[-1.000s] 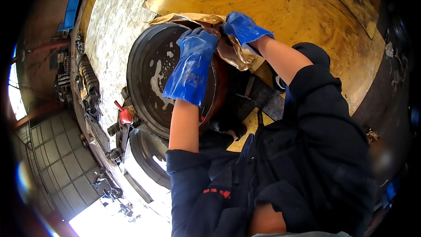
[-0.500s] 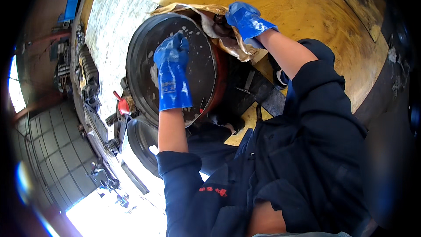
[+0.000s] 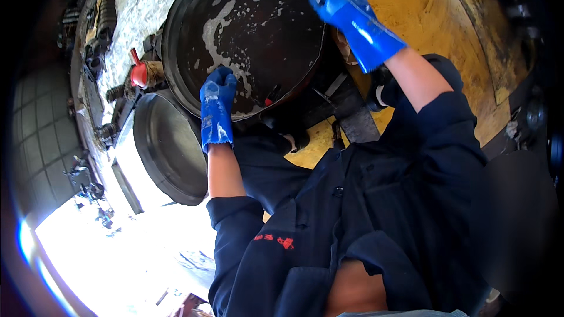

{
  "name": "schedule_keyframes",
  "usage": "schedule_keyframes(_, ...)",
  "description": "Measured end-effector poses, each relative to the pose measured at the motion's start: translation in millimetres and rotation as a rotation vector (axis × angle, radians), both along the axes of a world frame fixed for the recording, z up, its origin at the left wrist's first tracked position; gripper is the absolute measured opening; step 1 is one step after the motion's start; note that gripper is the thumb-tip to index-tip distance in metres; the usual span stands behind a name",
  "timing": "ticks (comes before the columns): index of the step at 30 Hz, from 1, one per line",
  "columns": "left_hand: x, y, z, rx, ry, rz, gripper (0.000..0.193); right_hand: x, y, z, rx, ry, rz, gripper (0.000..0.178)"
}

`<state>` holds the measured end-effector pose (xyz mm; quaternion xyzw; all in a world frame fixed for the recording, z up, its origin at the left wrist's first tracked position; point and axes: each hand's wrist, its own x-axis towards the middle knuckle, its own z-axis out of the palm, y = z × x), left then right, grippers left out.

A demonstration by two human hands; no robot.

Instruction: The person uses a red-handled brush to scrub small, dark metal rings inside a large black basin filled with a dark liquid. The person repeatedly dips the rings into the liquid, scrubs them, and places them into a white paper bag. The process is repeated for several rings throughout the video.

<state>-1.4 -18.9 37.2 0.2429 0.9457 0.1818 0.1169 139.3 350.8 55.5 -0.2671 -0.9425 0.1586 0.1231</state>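
Observation:
A large round black basin (image 3: 176, 41) holds dark liquid with patches of whitish foam. Over its near left part is my left hand (image 3: 218, 91) in a blue rubber glove, fingers curled closed; whatever they hold, if anything, is hidden. My right hand (image 3: 343, 6), gloved alike, is at the far right rim of the basin. Its fingers are bent closed too, and I cannot make out what is in them. A small black and red object (image 3: 272, 95) shows at the basin's near edge.
A second, shallower round pan (image 3: 170, 149) stands at the near left. Beside the basin is a red spouted object (image 3: 138, 73), with coil springs (image 3: 106, 14) and greasy metal parts farther left. A worn yellow board (image 3: 411, 17) lies right. My shoe (image 3: 301, 140) is below the basin.
My left hand has drawn back from the basin's middle toward its near left side. My right hand has come off the dark part on the crumpled sheet to the rim. The view has shifted.

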Motion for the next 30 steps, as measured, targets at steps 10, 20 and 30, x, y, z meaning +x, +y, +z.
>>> schedule_keyframes(10,-3.3,26.5,5.6,-0.231,-0.359,0.084,0.055,-66.2,-196.8,-53.0,0.275,-0.720,0.838,0.033)
schedule_keyframes(20,10.0,49.8,-11.7,-0.240,-0.212,-0.004,0.090,-67.4,-184.6,-94.6,-0.117,-0.472,0.625,0.044)
schedule_keyframes(30,11.3,34.3,-36.4,-0.124,-0.256,0.045,0.101,4.6,-88.2,22.9,-0.399,-0.173,0.392,0.030)
